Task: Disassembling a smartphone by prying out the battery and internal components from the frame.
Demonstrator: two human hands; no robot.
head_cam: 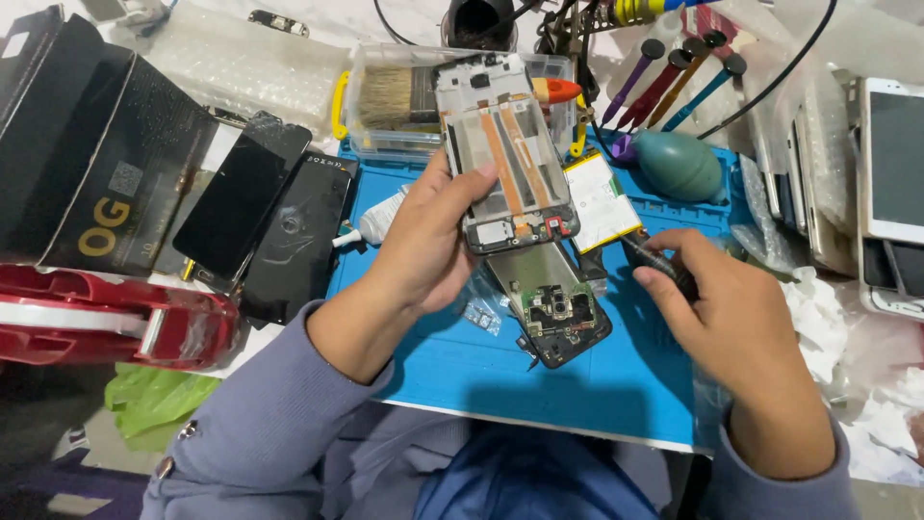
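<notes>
Head view — phone teardown over the blue mat (616, 385)
Left hand (428, 246) grips the stripped phone frame (505, 154) aloft, thumb across its edge; right hand (736, 332) pinches a dark tool (659, 262) beside the battery (599, 200); another opened phone (558, 308) lies beneath — likely mid-disassembly; the tool tip needs careful aiming.

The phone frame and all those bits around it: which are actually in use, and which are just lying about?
In use: phone frame in left hand; dark tool in right hand; opened phone body; battery.

Lying about: black screens; tape dispenser; brush; blower bulb.
</notes>
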